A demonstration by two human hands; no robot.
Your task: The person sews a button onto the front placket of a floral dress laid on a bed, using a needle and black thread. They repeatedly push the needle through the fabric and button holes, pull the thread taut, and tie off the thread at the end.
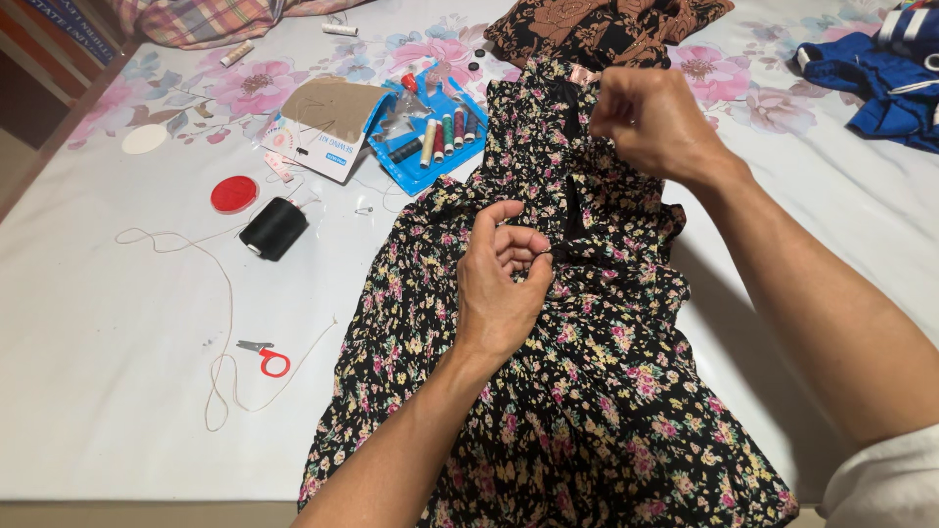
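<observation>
Garment: a black floral dress (587, 391) lies spread on the pale flowered bedsheet (117, 332), bodice at the far end and skirt near, flat so its seam area is reachable.
Left hand: the left hand (504, 284) rests mid-dress, fingers curled shut and pinching a fold of fabric, seemingly to keep it taut.
Right hand: the right hand (650, 122) is raised over the far bodice, fingertips pinched together as if drawing thread; neither needle nor thread can be made out.
Supplies, left: a black thread spool (275, 228), a red round lid (235, 195), small red-handled scissors (264, 357), and an open blue sewing kit (435, 137) lie within reach.
</observation>
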